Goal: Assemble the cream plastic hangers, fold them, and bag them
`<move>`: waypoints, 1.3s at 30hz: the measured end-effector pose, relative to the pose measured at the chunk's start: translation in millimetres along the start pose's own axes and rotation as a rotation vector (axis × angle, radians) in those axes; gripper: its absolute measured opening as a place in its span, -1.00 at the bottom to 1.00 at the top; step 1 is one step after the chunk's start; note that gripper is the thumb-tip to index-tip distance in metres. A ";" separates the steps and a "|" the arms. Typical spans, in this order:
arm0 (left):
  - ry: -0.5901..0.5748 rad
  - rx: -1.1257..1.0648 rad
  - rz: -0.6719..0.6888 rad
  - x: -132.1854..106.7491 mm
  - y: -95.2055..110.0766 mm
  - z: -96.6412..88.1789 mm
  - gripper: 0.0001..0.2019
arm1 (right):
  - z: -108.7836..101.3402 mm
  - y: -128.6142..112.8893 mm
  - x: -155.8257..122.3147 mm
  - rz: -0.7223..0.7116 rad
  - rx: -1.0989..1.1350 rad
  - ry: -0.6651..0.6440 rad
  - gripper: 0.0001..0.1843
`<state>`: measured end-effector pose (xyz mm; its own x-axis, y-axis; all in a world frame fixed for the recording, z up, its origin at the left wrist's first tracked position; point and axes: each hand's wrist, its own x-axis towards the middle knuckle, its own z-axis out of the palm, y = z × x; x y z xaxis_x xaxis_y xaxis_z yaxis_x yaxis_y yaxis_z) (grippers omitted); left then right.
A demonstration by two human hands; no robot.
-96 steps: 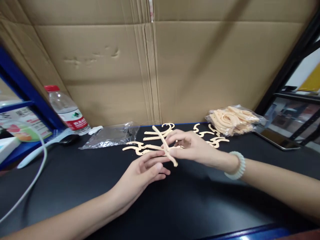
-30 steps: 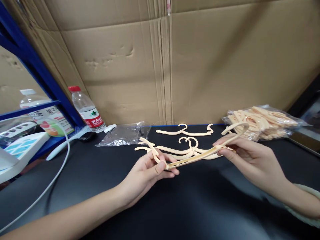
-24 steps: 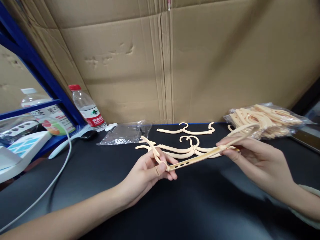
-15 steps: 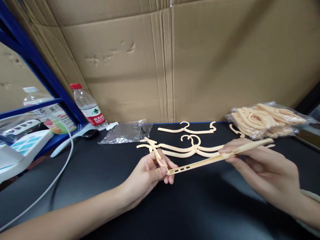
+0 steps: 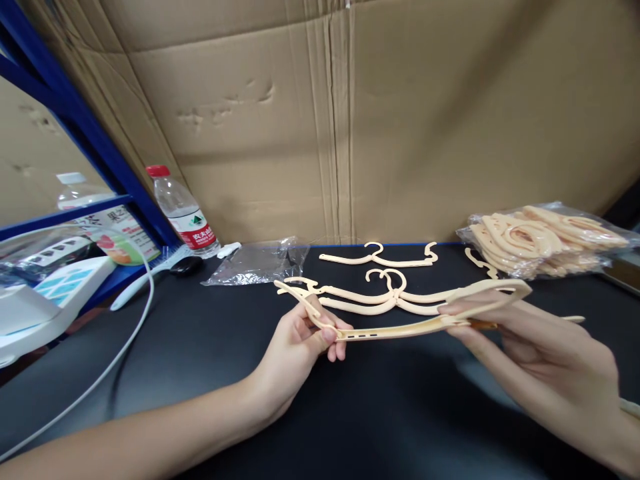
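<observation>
Above the near part of a black table (image 5: 370, 413), a pale hanger (image 5: 410, 330) is held up level between two hands. Its left end is pinched between thumb and fingers by the left hand (image 5: 300, 343); its right part, beside the hook, is gripped by the right hand (image 5: 550, 367). Just beyond, more hangers (image 5: 363, 310) are laid close together. Farther off, a single hanger (image 5: 403, 263) is flanked by a clear bag (image 5: 260, 265) at left and a filled bag (image 5: 535, 240) at right. A red-capped bottle (image 5: 190, 217) is placed far left, backed by cardboard (image 5: 250, 153).

1 red-capped bottle (image 5: 187, 217) stands before cardboard (image 5: 250, 133), 1 white cable (image 5: 151, 285) nearby.
</observation>
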<state>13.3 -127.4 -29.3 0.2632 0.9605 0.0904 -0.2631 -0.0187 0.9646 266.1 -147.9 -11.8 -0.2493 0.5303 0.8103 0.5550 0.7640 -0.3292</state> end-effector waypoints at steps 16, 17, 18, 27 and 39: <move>0.076 -0.082 -0.072 -4.6 5.8 4.1 -0.77 | 9.3 3.3 2.3 0.468 0.154 0.177 -0.94; 0.078 -0.079 -0.066 -4.6 5.9 3.9 -0.77 | 9.6 3.3 2.9 0.497 0.179 0.180 -0.93; 0.081 -0.075 -0.058 -4.5 5.8 3.5 -0.77 | 9.9 3.4 3.1 0.523 0.199 0.182 -0.91; 0.029 -0.023 -0.303 -10.4 4.4 8.5 -0.71 | 9.9 16.1 7.0 0.537 0.185 0.154 -0.81; -0.661 0.972 0.300 -36.3 24.2 19.9 -0.72 | 28.4 39.0 -4.3 0.549 0.174 -0.087 -0.61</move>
<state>15.8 -168.3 -4.3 0.8087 0.5606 0.1781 0.3366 -0.6894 0.6415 266.3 -110.0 -41.9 -0.0302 0.8883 0.4583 0.4845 0.4140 -0.7706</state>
